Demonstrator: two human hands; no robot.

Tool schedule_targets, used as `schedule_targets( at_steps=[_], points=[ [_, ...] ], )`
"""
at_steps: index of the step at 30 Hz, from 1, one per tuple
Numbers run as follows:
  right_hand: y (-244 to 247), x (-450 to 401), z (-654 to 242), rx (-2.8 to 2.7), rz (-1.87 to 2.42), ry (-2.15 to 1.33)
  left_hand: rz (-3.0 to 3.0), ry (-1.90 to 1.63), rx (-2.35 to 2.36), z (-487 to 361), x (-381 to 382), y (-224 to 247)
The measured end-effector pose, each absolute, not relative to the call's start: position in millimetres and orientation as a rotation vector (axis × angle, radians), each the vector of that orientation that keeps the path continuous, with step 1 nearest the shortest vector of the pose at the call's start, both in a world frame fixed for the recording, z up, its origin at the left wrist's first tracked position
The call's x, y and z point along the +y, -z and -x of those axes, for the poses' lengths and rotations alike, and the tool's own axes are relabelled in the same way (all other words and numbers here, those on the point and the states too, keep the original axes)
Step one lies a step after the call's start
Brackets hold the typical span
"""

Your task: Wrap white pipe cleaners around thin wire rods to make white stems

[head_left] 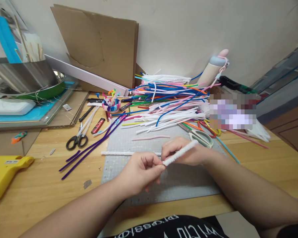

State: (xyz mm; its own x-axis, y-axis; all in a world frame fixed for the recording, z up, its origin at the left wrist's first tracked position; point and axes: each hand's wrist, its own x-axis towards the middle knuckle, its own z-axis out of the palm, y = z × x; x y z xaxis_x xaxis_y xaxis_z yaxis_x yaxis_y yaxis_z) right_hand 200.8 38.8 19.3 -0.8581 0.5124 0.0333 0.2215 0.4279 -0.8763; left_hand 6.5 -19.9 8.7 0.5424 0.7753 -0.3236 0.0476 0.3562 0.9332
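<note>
A white fuzzy pipe cleaner, thick as if wound into a coil, points up and right from my left hand, whose thumb and forefinger pinch its lower end. Just beyond, my right hand has its fingers curled and closed at a thin white strand. That strand stretches out to the left behind my left hand. Whether it joins the thick piece is hidden by my fingers. Both hands are above a grey cutting mat. A pale pink pipe cleaner lies on the mat beyond them.
Bundles of coloured pipe cleaners fill the back. Light-handled scissors lie near my right hand. At left are black scissors, purple pipe cleaners, a red lighter-like item and a yellow glue gun. Cardboard leans on the wall.
</note>
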Motion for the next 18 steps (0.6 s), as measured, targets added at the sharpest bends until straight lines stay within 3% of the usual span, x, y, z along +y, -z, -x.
schedule_targets(
  at_steps=[6, 13, 18],
  points=[
    [-20.3, 25.9, -192.8, -2.399, 0.890, -0.963, -1.093, -0.809, 1.066, -4.6, -11.1, -8.3],
    [-19.3, 12.4, -187.4, -2.614, 0.738, -0.159, -1.110, -0.852, 1.142, -4.0, -8.0, -4.2],
    [-19.3, 12.9, -188.2, -2.595, 0.683, 0.119, -1.001, -0.813, 1.104, -4.4, -6.0, -1.3]
  ],
)
